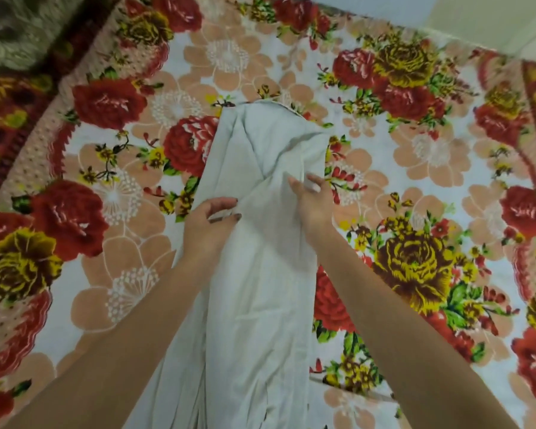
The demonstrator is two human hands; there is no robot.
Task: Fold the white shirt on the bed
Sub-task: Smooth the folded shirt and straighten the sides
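The white shirt [260, 274] lies lengthwise down the middle of the bed as a long narrow strip, its sides folded in, its far end near the bed's centre and its near end running out of view at the bottom. My left hand [209, 224] grips the shirt's left edge about halfway along, fingers curled round a fold of cloth. On the opposite edge, my right hand [311, 202] pinches the fabric at the same height. Both forearms reach in from the bottom of the view.
A floral bedspread [415, 181] with red and yellow roses covers the bed. A patterned pillow [16, 26] sits at the far left corner. A pale wall [492, 17] runs behind the bed's far right edge.
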